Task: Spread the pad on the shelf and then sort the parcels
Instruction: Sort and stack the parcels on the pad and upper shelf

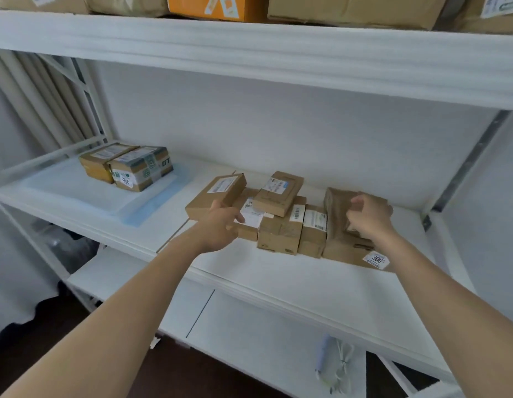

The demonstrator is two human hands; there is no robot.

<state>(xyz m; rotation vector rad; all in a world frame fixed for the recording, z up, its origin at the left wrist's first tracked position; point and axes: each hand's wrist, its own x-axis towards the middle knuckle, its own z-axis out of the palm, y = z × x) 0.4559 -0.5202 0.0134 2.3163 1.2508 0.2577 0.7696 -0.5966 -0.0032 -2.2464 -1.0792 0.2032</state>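
Note:
A translucent white and blue pad (86, 193) lies flat on the left part of the white shelf (278, 277). Two taped cardboard parcels (126, 166) rest on the pad. To the right, a cluster of several brown parcels (281, 225) sits on the bare shelf. My left hand (221, 225) grips a flat brown parcel (218, 193) by its near end, lifted at the cluster's left edge. My right hand (370, 216) is curled over a large crumpled brown parcel (338, 222) at the cluster's right end.
An upper shelf (249, 50) holds more boxes, among them an orange one (218, 7). A lower white shelf (249, 320) shows below. A metal upright (465, 165) stands at the right, and a white frame at the left.

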